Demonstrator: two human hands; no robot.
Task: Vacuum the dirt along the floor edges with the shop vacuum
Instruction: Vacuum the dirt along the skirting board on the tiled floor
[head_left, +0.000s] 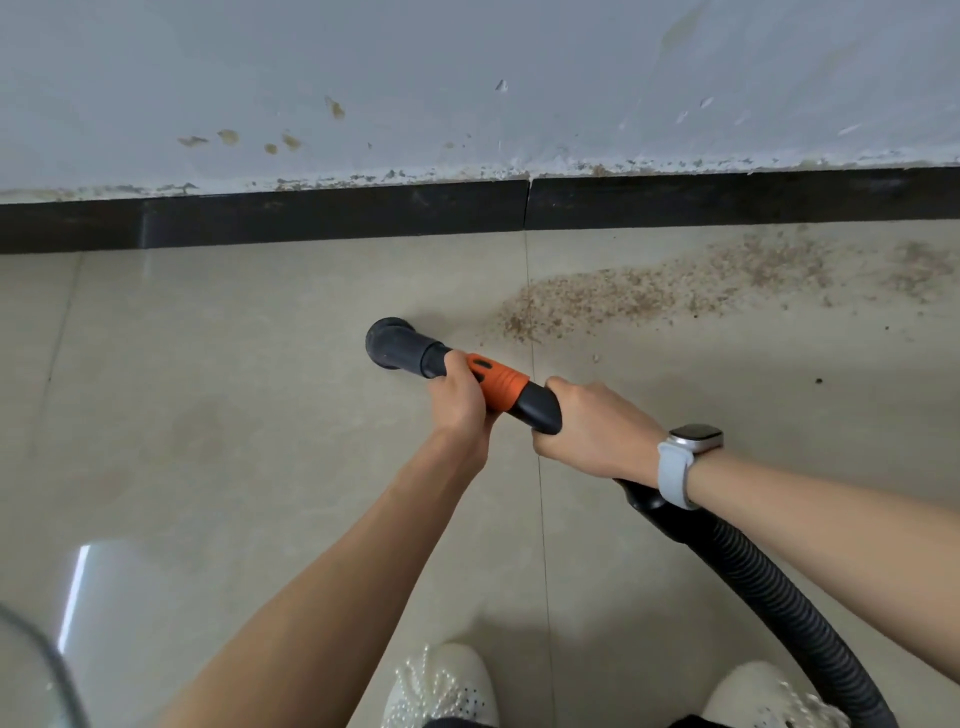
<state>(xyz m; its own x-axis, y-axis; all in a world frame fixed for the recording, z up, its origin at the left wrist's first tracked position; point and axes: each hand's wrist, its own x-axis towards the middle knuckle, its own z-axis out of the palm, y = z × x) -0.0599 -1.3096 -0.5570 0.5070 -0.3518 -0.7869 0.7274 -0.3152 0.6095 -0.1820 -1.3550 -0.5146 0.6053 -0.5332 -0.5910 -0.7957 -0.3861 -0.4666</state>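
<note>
A person grips a shop vacuum wand (467, 376) with both hands above a tiled floor (208, 389), its round black nozzle (389, 343) aimed down near the dark baseboard (311, 218). The left hand (457, 400) wraps the wand just behind the nozzle, at the orange collar (498, 384); the right hand (592, 431), with a watch (685, 457) at its wrist, closes around the black handle where the ribbed hose (769, 587) begins. A trail of brown dirt (649, 291) lies unswept to the right, along the wall edge. The rigid plastic wand looks light; the flexible hose will likely drag and tug, so the two-handed hold suits it.
</note>
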